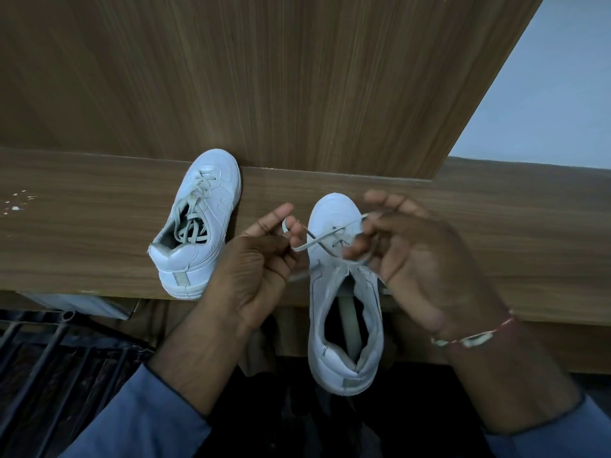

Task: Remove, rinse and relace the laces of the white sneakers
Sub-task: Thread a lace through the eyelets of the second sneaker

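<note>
Two white sneakers lie on a wooden ledge (82, 226). The left sneaker (198, 223) is laced, toe pointing away, with loose grey laces tucked into its opening. The right sneaker (344, 292) hangs partly over the ledge's near edge, heel toward me. Its grey lace (325, 241) crosses above the eyelets. My left hand (261, 269) pinches one end of that lace between thumb and fingers. My right hand (420, 259) grips the other end, which loops round its fingers above the shoe's tongue.
A wooden panel (264, 77) rises behind the ledge, with a pale wall (545, 94) at the right. A dark metal grille (49, 358) lies below left. White specks (16, 201) mark the ledge's left end. A thread bracelet (472, 337) circles my right wrist.
</note>
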A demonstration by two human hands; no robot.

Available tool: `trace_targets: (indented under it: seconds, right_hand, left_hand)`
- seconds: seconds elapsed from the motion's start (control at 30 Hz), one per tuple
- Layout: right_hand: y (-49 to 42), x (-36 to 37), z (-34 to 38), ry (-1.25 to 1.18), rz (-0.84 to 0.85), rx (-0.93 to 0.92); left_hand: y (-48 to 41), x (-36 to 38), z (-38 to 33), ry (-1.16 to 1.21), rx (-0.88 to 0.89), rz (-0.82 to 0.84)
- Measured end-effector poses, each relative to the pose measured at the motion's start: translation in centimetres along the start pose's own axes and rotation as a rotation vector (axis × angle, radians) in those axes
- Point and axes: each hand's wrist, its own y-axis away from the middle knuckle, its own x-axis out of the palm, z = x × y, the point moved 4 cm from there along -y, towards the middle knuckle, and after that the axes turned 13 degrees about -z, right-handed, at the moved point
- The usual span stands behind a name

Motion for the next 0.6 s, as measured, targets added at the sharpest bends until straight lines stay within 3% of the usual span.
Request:
trace_targets:
  seconds: [0.17,0.23,0.27,0.33,0.4,0.5,0.6]
  right_hand:
    - [-2.8,-5.5,2.7,0.071,-0.275,-0.218]
    - [-3.1,-7.0,2.9,0.172,-0.362,-0.295]
    - [-3.0,-7.1,2.7,0.246,-0.371,-0.313]
    - [-2.7,-6.3,2.0,0.422,-0.29,-0.322]
    - [-1.8,-4.2,1.1,0.594,-0.117,-0.364]
    - [-0.7,-1.2,0.0,0.702,0.093,-0.466]
    - [-0.9,-0.9,-0.5,0.75,0.148,-0.526]
  left_hand:
    - [-1.2,-1.6,-0.6,-0.137,0.013,-0.136]
    - [-1.9,-2.4,-0.9,-0.416,0.179,-0.179]
    - [-2.0,-2.6,-1.2,-0.663,0.342,-0.205]
    - [-1.0,-1.7,-1.6,-1.094,0.742,-0.201]
    - [0.8,0.1,-0.9,-1.173,0.968,-0.011]
    - [1.9,1.3,0.7,-1.175,0.939,0.235]
    - [2.0,1.2,1.2,-1.142,0.99,0.294]
